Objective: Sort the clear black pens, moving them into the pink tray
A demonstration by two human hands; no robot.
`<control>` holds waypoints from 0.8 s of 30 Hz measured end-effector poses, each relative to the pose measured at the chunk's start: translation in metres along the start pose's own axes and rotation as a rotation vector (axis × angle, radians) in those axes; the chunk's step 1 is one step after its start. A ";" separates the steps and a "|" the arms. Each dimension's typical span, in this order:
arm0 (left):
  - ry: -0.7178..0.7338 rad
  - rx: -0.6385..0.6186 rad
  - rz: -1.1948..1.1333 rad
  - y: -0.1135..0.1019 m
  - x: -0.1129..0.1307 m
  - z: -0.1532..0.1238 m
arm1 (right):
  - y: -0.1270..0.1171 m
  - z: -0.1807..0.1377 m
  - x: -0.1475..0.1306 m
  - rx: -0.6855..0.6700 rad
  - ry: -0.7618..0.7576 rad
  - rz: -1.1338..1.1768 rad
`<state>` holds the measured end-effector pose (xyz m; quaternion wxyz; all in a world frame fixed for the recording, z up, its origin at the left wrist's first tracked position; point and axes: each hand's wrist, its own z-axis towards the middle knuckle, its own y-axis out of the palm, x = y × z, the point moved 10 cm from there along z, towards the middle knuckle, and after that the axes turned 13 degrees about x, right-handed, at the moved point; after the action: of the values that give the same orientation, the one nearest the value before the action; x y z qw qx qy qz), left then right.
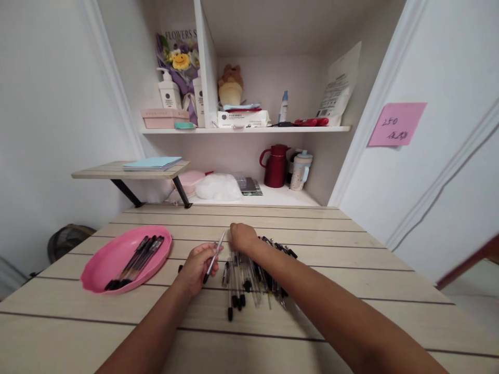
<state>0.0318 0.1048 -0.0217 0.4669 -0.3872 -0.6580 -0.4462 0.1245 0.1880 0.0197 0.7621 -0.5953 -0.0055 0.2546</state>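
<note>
My left hand [198, 267] is closed around a clear pen with a black tip [214, 257], held slanted just above the wooden table [331, 311]. My right hand [242, 237] is curled, knuckles up, at the upper end of that pen and over the far edge of a loose pile of pens [253, 275] spread on the table; what its fingers grip is hidden. A pink oval tray [105, 262] to the left holds several black-capped pens [136, 259] lying side by side.
A small raised shelf [117, 170] with blue notebooks stands at the table's back left. Wall shelves behind hold a red jug [276, 165], a cup, bottles, boxes and a plush toy. A pink note [395, 123] sticks to the wall at right. A fan [66, 240] sits on the floor at left.
</note>
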 end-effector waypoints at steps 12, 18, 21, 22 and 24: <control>-0.018 -0.031 0.018 0.005 -0.004 -0.002 | 0.003 0.026 0.053 0.059 0.348 0.452; -0.033 -0.043 0.023 0.008 -0.007 -0.005 | -0.018 0.017 0.075 0.164 0.468 0.902; -0.033 -0.047 0.020 0.008 -0.007 -0.006 | -0.043 0.012 0.084 0.265 0.479 1.105; -0.036 -0.046 0.022 0.008 -0.008 -0.006 | -0.052 0.009 0.087 0.301 0.477 1.165; -0.040 -0.047 0.033 0.008 -0.008 -0.006 | -0.069 0.004 0.092 0.366 0.466 1.266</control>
<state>0.0433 0.1005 -0.0266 0.4519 -0.4174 -0.6501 -0.4460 0.2292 0.2167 0.0564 0.5363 -0.3853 0.5491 0.5122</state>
